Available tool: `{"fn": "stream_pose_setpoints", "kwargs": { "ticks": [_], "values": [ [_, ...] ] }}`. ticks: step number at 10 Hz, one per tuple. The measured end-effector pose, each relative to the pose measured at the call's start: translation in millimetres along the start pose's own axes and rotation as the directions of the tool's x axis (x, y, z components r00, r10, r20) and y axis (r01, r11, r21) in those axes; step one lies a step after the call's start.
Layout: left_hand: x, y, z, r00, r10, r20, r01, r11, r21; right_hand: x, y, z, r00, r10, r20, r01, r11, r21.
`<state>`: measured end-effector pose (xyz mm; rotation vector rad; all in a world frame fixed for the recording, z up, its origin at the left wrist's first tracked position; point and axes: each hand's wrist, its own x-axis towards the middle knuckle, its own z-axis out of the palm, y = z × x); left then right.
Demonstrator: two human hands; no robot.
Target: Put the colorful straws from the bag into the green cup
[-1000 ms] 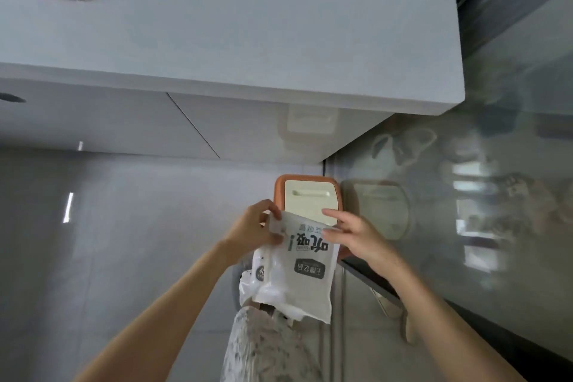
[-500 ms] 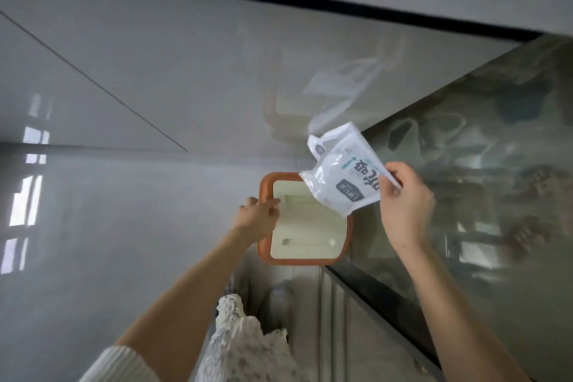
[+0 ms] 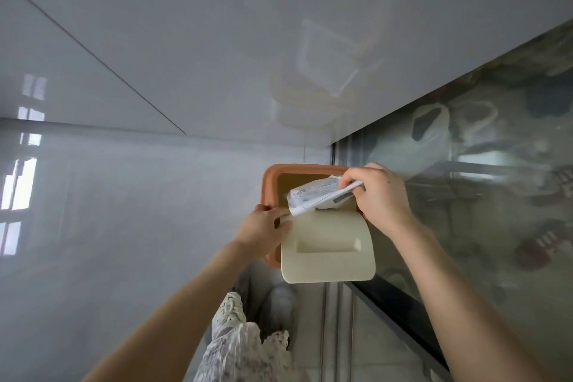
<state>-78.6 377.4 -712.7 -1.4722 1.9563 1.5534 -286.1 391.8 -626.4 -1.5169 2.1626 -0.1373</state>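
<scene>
I see my right hand stretched forward and down with the wrist bent, its grip clenched on the crumpled white plastic bag, which it holds at the open mouth of the orange square bin on the floor. My left hand reaches out with a straight arm, its fingers pressed on the left edge of the tilted cream swing lid. The green cup and the colourful straws are out of my view.
</scene>
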Motion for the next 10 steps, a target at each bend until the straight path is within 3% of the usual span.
{"fn": "stream_pose_setpoints", "kwargs": {
  "ticks": [2,3,4,5,6,7,8,9,10],
  "values": [
    [-6,-7,7,0.994,0.067,-0.083,-0.067,0.998,0.0,8,-14,28,0.998,-0.047,0.039,0.05,0.995,-0.081],
    [-7,-11,10,0.988,0.095,-0.121,-0.097,0.995,-0.011,16,-11,57,0.976,-0.013,0.215,0.045,0.989,-0.144],
    [-9,-13,12,0.985,0.106,-0.135,-0.108,0.994,-0.007,27,0,71,0.918,0.152,0.367,-0.096,0.982,-0.165],
    [-10,-16,14,0.982,0.131,-0.138,-0.133,0.991,-0.007,32,8,73,0.901,0.17,0.399,-0.017,0.933,-0.359],
    [-10,-17,14,0.98,0.145,-0.138,-0.146,0.989,0.001,29,-2,65,0.988,0.027,0.15,0.055,0.856,-0.514],
    [-8,-16,15,0.975,0.164,-0.149,-0.163,0.986,0.018,21,-8,66,0.97,-0.014,0.243,0.146,0.832,-0.535],
    [-9,-12,14,0.972,0.173,-0.16,-0.168,0.985,0.045,12,-7,65,0.924,0.152,0.352,0.023,0.894,-0.448],
    [-11,-10,11,0.963,0.214,-0.167,-0.202,0.976,0.085,3,-10,54,0.973,0.152,0.172,-0.074,0.917,-0.392],
    [-24,-5,1,0.961,0.194,-0.198,-0.177,0.979,0.102,-17,-15,39,0.987,0.135,0.092,-0.095,0.934,-0.344]
  ]
}}
